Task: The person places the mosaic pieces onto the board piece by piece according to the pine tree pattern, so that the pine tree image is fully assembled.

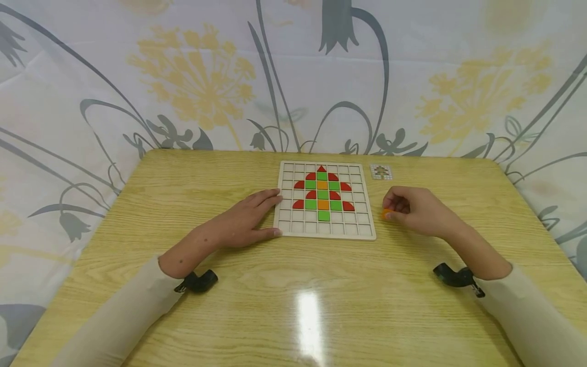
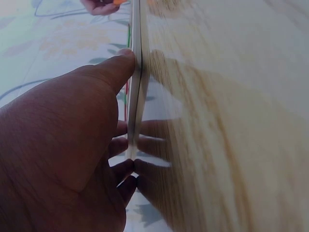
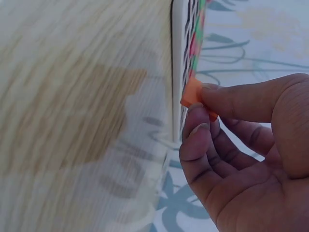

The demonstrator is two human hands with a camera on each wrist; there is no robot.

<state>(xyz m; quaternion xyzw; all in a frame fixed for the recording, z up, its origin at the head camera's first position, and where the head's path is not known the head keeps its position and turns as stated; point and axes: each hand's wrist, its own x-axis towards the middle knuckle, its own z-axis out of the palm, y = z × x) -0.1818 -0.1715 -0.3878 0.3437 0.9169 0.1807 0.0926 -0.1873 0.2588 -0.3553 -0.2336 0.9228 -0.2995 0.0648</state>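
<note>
A pale wooden grid board (image 1: 286, 211) lies on the table, with red, green and orange pieces set in its cells in the shape of a tree. Against the board's left edge rests my left hand (image 1: 247, 219), its fingers stretched out; the left wrist view shows the thumb (image 2: 123, 67) touching the rim. Just right of the board, my right hand (image 1: 419, 211) pinches a small orange tile (image 3: 192, 92) between thumb and fingers. That tile is slightly apart from the board, and the fingers cover part of it.
A small picture card (image 1: 381, 172) showing a similar tree lies by the board's upper right corner. The wooden table (image 1: 257, 300) meets a flower-patterned cloth (image 1: 293, 76) along its back and sides.
</note>
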